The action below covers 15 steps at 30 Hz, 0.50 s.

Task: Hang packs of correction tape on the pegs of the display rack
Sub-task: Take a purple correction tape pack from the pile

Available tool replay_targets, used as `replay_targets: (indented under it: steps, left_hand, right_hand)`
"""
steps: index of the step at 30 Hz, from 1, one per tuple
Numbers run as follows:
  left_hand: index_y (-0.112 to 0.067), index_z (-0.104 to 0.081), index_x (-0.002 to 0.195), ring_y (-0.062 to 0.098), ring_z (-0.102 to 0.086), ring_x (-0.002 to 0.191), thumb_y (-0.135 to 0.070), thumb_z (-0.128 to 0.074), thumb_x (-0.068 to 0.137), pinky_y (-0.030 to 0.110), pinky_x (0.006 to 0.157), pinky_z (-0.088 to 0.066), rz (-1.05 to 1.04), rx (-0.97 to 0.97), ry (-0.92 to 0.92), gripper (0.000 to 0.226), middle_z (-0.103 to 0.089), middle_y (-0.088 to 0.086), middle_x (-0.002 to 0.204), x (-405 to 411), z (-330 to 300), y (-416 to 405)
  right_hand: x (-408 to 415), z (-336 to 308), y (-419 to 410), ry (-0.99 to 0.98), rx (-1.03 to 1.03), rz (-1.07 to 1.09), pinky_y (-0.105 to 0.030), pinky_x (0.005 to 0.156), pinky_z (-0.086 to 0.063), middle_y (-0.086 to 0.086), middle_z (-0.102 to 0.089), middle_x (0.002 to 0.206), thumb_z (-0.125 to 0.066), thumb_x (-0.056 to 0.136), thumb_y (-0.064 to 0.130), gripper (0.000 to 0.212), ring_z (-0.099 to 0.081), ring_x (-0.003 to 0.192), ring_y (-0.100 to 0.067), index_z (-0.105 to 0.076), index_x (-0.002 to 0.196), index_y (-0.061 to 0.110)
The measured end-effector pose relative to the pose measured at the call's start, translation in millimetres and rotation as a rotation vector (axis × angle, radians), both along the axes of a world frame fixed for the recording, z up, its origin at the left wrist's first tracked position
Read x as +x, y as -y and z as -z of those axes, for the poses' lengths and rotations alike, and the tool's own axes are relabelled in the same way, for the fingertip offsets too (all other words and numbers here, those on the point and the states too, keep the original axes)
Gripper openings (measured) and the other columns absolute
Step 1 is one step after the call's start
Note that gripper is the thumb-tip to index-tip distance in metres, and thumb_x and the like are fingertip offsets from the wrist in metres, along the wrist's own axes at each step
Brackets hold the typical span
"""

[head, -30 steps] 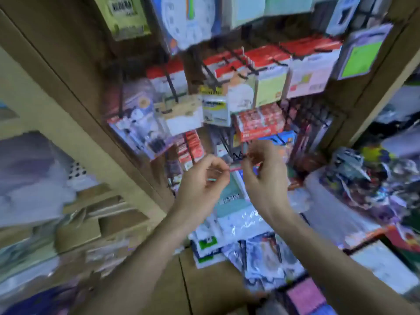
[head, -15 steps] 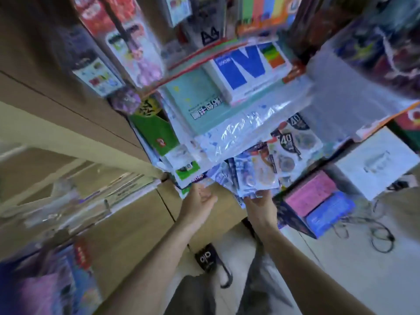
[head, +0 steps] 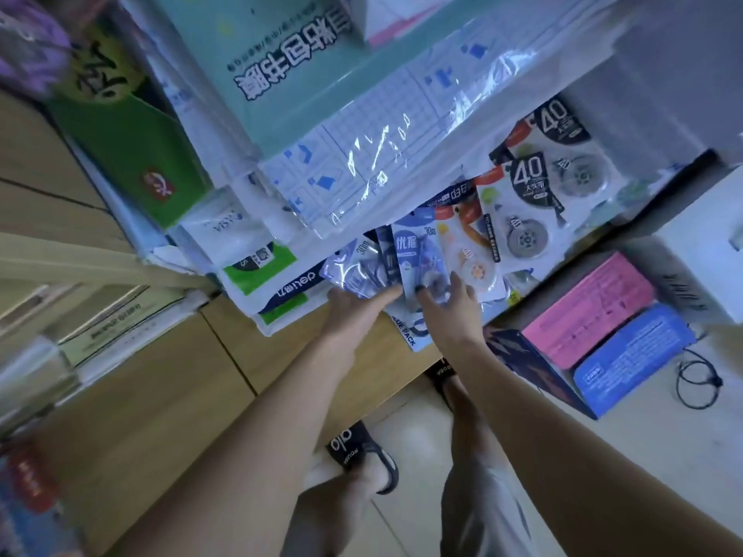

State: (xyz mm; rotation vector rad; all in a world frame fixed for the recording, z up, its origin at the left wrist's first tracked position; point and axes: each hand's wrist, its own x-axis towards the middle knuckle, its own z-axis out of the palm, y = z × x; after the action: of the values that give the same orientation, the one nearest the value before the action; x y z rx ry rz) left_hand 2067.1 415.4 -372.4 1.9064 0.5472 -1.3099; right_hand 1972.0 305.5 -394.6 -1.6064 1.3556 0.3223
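Observation:
A loose pile of correction tape packs lies on the ledge of a wooden counter (head: 305,367). It holds several blue "30m" packs (head: 354,267) and grey "40" packs (head: 534,203). My right hand (head: 450,307) pinches the lower end of one blue pack (head: 420,247), thumb on its right edge, fingers on its front. My left hand (head: 358,311) lies just left of it, fingers stretched flat against the other blue packs, holding nothing that I can see. The display rack and its pegs are out of view.
Clear plastic sleeves (head: 386,154), a teal book-cover pack (head: 281,62) and a green box (head: 132,138) overhang the pile. Pink (head: 587,307) and blue (head: 631,355) boxes stand to the right, with a black cable (head: 695,379) on the floor. My sandalled feet are below.
My view has swung down from the rack to the counter. Both hands dropped from the pegs to the pile, and my right hand has closed on a blue pack.

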Motion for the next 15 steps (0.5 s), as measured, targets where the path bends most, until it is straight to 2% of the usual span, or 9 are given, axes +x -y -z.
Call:
replay_targets:
  steps: [2, 5, 7, 9, 10, 13, 15]
  left_hand:
    - [-0.022, -0.008, 0.162, 0.032, -0.041, 0.147, -0.064, -0.088, 0.067, 0.053, 0.119, -0.036, -0.075, 0.001, -0.023, 0.131, -0.035, 0.010, 0.164, -0.3, 17.0, 10.5]
    - [-0.019, -0.002, 0.162, 0.033, -0.048, 0.142, -0.062, -0.090, 0.066, 0.050, 0.118, -0.041, -0.147, 0.027, 0.028, 0.138, -0.041, 0.010, 0.159, -3.9, 35.7, 21.3]
    - [-0.011, -0.011, 0.158, 0.031, -0.053, 0.131, -0.052, -0.091, 0.071, 0.041, 0.108, -0.046, -0.159, 0.030, 0.105, 0.125, -0.047, 0.010, 0.147, -8.3, 43.1, 21.6]
    - [-0.014, -0.036, 0.142, 0.022, -0.062, 0.114, -0.044, -0.094, 0.069, 0.035, 0.096, -0.051, -0.192, -0.046, 0.159, 0.098, -0.059, 0.005, 0.133, -11.5, 52.5, 17.8]
    - [-0.018, -0.046, 0.133, 0.018, -0.066, 0.109, -0.042, -0.095, 0.067, 0.034, 0.095, -0.054, -0.195, -0.088, 0.171, 0.085, -0.066, 0.003, 0.127, -12.3, 53.0, 16.0]
    - [-0.018, -0.060, 0.129, 0.014, -0.074, 0.104, -0.042, -0.092, 0.065, 0.032, 0.091, -0.059, -0.162, -0.155, 0.213, 0.076, -0.076, -0.001, 0.115, -13.9, 52.5, 11.4]
    - [-0.017, -0.066, 0.124, 0.015, -0.076, 0.102, -0.030, -0.091, 0.075, 0.030, 0.086, -0.061, -0.147, -0.168, 0.246, 0.057, -0.079, 0.000, 0.112, -14.0, 51.3, 4.7]
  right_hand:
    - [6.3, 7.2, -0.8, -0.021, -0.033, -0.044, -0.042, 0.102, -0.038, -0.011, -0.043, 0.147, -0.061, 0.099, 0.039, 0.049, -0.038, 0.136, -0.037, -0.051, 0.140, 0.015]
    - [4.5, 11.4, -2.8, 0.017, -0.076, -0.066, -0.038, 0.101, -0.035, -0.008, -0.041, 0.145, -0.067, 0.095, 0.035, 0.053, -0.035, 0.135, -0.035, -0.048, 0.143, 0.022]
    - [-0.6, 12.5, -7.0, 0.062, -0.090, -0.105, -0.038, 0.100, -0.040, -0.007, -0.040, 0.141, -0.070, 0.091, 0.028, 0.054, -0.035, 0.130, -0.035, -0.050, 0.141, 0.026]
    - [-4.8, 13.0, -13.8, 0.082, -0.105, -0.205, -0.035, 0.097, -0.036, -0.008, -0.039, 0.142, -0.068, 0.088, 0.017, 0.059, -0.036, 0.128, -0.035, -0.051, 0.143, 0.027]
    - [-6.2, 12.4, -17.1, 0.088, -0.101, -0.244, -0.032, 0.094, -0.033, -0.008, -0.038, 0.143, -0.066, 0.086, 0.012, 0.062, -0.036, 0.128, -0.034, -0.051, 0.145, 0.027]
    - [-9.5, 10.9, -22.2, 0.104, -0.063, -0.245, -0.029, 0.092, -0.030, -0.004, -0.038, 0.141, -0.069, 0.085, 0.012, 0.064, -0.034, 0.128, -0.029, -0.052, 0.144, 0.031]
    - [-11.9, 10.5, -21.5, 0.116, -0.019, -0.211, -0.029, 0.094, -0.031, -0.003, -0.040, 0.139, -0.072, 0.086, 0.014, 0.062, -0.035, 0.130, -0.028, -0.055, 0.142, 0.032]
